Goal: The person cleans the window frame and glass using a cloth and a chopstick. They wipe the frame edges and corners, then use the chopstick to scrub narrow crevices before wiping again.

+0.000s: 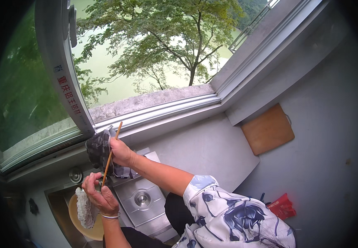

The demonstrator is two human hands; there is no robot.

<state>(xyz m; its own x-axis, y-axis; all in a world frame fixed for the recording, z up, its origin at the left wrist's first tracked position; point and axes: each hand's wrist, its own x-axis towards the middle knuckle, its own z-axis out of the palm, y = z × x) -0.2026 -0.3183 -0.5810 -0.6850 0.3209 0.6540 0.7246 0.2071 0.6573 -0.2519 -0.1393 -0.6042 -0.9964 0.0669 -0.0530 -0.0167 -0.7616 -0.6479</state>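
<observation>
My right hand (121, 152) grips a thin wooden stick (109, 159), probably a chopstick, which slants down toward my other hand. Against its fingers is a dark, wrinkled cloth (97, 150) beside the window frame; its far side is hidden. My left hand (100, 193) wears a silver bangle (110, 216) and has the stick's lower end between thumb and fingers. Beside it is a whitish mesh scrubber (86, 209), apparently held by the lower fingers, though the grip is hidden. Below lies a yellowish bowl (73, 214) inside a sink (54, 203).
A stainless steel basin (126, 204) with a round metal drain (142, 199) is right of the bowl. Along the far edge runs an open window's sill (166, 113). A wooden cutting board (269, 130) is at right, and a red packet (281, 207) is lower right.
</observation>
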